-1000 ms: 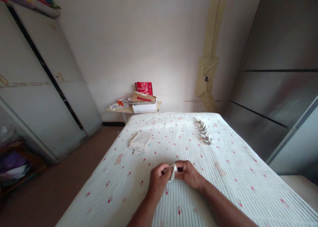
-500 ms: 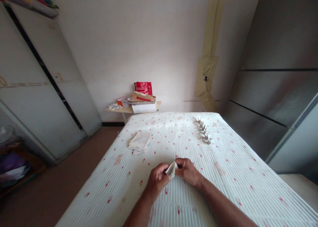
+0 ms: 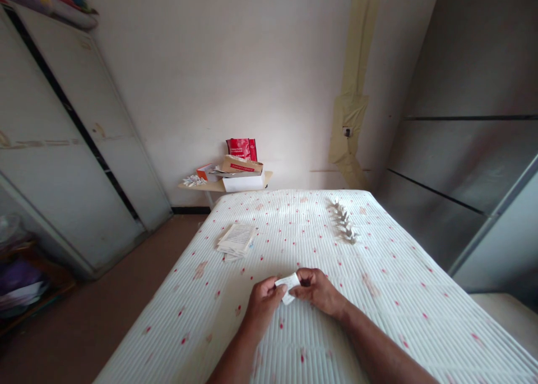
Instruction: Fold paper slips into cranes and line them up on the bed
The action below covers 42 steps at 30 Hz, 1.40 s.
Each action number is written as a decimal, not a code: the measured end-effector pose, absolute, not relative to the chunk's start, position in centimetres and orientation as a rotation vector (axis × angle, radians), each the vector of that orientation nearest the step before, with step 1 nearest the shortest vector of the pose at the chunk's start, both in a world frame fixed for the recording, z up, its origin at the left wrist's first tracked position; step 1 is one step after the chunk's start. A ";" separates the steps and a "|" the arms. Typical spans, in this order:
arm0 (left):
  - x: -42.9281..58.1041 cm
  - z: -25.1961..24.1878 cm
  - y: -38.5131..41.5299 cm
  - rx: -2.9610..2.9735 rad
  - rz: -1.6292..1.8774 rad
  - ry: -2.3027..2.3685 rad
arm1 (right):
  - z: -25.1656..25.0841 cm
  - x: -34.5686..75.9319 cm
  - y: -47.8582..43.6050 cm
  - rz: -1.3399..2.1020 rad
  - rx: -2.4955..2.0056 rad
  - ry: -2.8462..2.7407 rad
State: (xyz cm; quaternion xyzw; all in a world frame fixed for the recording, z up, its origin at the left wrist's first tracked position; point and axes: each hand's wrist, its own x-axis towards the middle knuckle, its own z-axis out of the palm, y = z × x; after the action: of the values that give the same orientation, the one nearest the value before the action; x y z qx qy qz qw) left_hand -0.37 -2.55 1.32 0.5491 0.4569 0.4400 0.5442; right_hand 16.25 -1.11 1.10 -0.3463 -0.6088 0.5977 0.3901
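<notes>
A small folded piece of paper (image 3: 288, 286) is held between my two hands above the bed. My left hand (image 3: 264, 301) pinches its left side, thumb lying on top. On the other side, my right hand (image 3: 316, 290) grips the right edge with thumb and curled fingers. Beyond my left hand lies a stack of printed paper sheets (image 3: 237, 238). Farther off to the right, several folded paper figures (image 3: 344, 222) stand in a row on the bedspread.
The bed (image 3: 189, 317) has a white ribbed cover with red dots. Behind it, a small table (image 3: 215, 186) carries a white box (image 3: 244, 182), a red bag (image 3: 241, 148) and a pile of white paper pieces (image 3: 194, 180). Cabinets (image 3: 84, 120) stand at the left.
The paper has gone from a raised, partly opened fold to a flatter piece facing up. My left thumb now lies over it; both hands stay in nearly the same place.
</notes>
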 end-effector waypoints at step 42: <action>-0.5 -0.3 -3.1 2.288 0.892 1.507 | 1.3 15.9 -1.0 0.236 -1.761 -2.180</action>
State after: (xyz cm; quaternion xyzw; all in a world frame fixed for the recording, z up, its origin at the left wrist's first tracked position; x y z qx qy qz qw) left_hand -0.51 -3.14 -0.33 0.7873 0.5185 0.3071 0.1299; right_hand 15.93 -1.04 1.28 -0.6176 -0.7648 0.0828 0.1638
